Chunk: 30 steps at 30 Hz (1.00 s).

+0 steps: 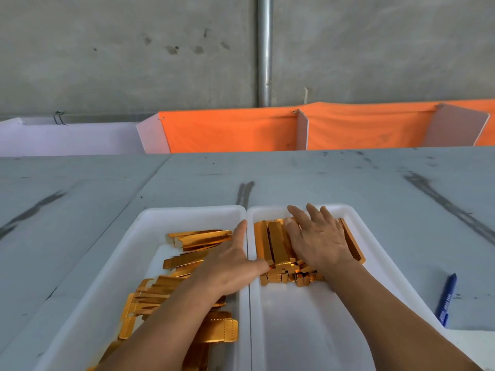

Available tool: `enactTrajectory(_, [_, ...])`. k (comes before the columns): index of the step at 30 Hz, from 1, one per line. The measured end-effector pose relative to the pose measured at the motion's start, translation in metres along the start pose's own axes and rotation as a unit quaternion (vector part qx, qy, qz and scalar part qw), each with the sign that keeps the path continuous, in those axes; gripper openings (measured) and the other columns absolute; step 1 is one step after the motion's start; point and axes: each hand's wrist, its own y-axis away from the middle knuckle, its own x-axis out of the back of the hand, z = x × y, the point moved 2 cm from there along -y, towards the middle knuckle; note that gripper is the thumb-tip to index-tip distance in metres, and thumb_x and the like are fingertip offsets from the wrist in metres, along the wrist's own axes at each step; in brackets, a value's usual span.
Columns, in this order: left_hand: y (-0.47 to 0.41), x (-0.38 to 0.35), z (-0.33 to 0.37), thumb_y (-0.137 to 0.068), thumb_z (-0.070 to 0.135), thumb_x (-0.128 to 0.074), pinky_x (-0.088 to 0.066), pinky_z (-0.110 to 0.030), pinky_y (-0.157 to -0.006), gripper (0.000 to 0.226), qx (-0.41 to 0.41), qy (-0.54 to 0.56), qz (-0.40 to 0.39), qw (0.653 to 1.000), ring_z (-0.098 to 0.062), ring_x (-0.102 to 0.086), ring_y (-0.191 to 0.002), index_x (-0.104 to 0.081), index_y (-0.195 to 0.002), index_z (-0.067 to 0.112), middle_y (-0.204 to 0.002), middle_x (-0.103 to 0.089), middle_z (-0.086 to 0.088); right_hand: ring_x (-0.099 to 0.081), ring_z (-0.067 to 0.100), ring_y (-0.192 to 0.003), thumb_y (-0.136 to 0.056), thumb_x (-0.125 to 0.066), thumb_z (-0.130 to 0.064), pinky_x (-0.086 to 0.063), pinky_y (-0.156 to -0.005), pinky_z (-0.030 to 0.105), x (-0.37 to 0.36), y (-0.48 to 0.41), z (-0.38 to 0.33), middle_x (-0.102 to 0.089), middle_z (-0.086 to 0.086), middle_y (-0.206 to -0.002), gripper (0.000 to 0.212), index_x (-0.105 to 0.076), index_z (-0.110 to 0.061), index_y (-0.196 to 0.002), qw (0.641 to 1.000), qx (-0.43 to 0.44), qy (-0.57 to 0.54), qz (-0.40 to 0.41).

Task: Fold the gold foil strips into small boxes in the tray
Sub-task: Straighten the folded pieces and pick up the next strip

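Note:
Two white trays stand side by side on the grey table. The left tray (187, 214) holds a loose pile of flat gold foil strips (198, 238). The right tray (351, 218) holds several folded gold boxes (270, 242) lined up at its far end. My left hand (233, 259) lies flat across the seam between the trays, its thumb touching the near ends of the boxes. My right hand (317, 236) rests palm-down on top of the boxes, fingers straight and spread. It hides the middle of the row.
A blue pen (446, 298) lies on the table right of the right tray. Orange cloth panels (230, 132) with white dividers stand along the table's far edge, a concrete wall and a metal pipe (264, 49) behind them.

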Motion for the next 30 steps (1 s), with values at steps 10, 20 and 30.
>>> enactTrajectory(10, [0.022, -0.005, 0.019, -0.092, 0.041, -0.048, -0.037, -0.021, -0.052, 0.080, 0.005, 0.017, 0.005, 1.000, -0.013, -0.059, -0.081, 0.008, -0.149, 0.037, -0.105, -0.055, 0.004, -0.014, 0.030, -0.152, -0.102, -0.014, -0.055, -0.011, -0.123, 0.051, -0.004, 0.014, 0.000, -0.025, 0.004, -0.163, 0.056, -0.024, -0.037, -0.154, 1.000, 0.002, 0.007, -0.025])
enactTrajectory(20, [0.046, -0.023, 0.020, -0.091, 0.042, -0.050, -0.037, -0.021, -0.051, 0.083, 0.006, 0.010, 0.010, 1.000, -0.017, -0.060, -0.089, 0.009, -0.149, 0.036, -0.106, -0.054, -0.001, -0.021, 0.030, -0.150, -0.103, -0.017, -0.053, -0.013, -0.123, 0.052, 0.003, 0.051, 0.007, -0.029, 0.004, -0.161, 0.055, -0.027, -0.034, -0.154, 0.999, 0.003, 0.017, -0.033])
enactTrajectory(30, [0.065, 0.043, -0.008, -0.086, 0.038, -0.059, -0.052, -0.032, -0.081, 0.039, 0.025, -0.062, -0.054, 0.996, -0.020, -0.062, -0.098, -0.059, -0.120, 0.019, -0.116, -0.063, -0.006, -0.028, 0.029, -0.146, -0.102, -0.017, -0.053, -0.019, -0.121, 0.051, 0.015, 0.062, 0.011, -0.040, 0.006, -0.155, 0.056, -0.034, -0.031, -0.151, 1.000, 0.010, -0.014, 0.018])
